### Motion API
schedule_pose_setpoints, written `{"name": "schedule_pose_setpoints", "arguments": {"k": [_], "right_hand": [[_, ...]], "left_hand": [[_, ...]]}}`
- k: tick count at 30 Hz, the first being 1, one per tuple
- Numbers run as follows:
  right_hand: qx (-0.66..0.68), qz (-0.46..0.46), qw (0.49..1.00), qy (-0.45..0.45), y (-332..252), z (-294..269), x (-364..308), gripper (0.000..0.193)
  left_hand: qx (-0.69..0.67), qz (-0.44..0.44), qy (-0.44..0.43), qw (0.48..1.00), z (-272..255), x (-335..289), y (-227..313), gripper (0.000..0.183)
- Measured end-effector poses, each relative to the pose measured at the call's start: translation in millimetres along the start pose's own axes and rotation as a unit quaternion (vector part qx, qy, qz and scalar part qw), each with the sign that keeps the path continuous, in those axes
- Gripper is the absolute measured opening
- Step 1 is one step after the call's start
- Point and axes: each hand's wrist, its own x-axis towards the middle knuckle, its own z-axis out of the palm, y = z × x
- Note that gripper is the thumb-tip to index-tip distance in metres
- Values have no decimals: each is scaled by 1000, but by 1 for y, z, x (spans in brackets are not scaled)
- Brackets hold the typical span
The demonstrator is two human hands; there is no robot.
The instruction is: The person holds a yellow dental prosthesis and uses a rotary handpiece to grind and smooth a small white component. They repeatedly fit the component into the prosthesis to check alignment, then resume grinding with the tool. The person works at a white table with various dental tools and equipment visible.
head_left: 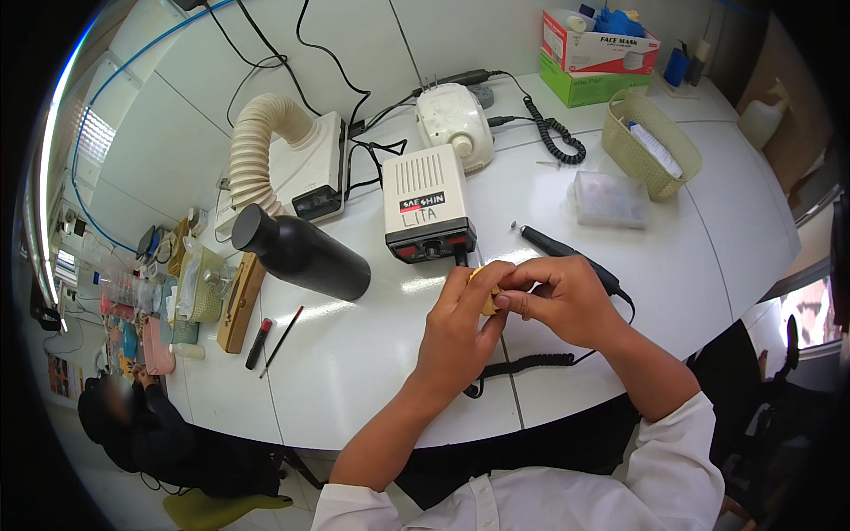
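Note:
A small yellowish piece (488, 307) is pinched between my two hands over the white table, mostly covered by fingers, so its exact kind cannot be made out. My left hand (453, 332) is closed round its left side. Thumb and fingers of my right hand (567, 301) press on it from the right. Just beyond my right hand lies a black rotary handpiece (567, 252) with a small tip, its coiled cord (531, 363) running beneath my wrists. A cream control box (427, 199) with a dial stands directly behind my hands.
Left of the box stand a black bottle (305, 255) and a ribbed suction hose (257, 142). A red-capped marker (258, 343) and thin brush (282, 341) lie nearby. Right are a clear plastic case (611, 200) and woven basket (620, 133). Another person (168, 425) sits far left.

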Motion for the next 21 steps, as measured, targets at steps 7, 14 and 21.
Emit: {"name": "schedule_pose_setpoints", "arguments": {"k": [7,14,21], "right_hand": [[-21,-40,999,-19,8,-3,2,25],[72,-13,997,-2,11,-1,4,19],[103,-27,994,9,-3,-13,2,15]], "left_hand": [[20,0,8,1000,2,-2,4,48],[27,-33,14,999,0,-2,6,50],[-30,-70,6,997,-19,3,4,49]]}}
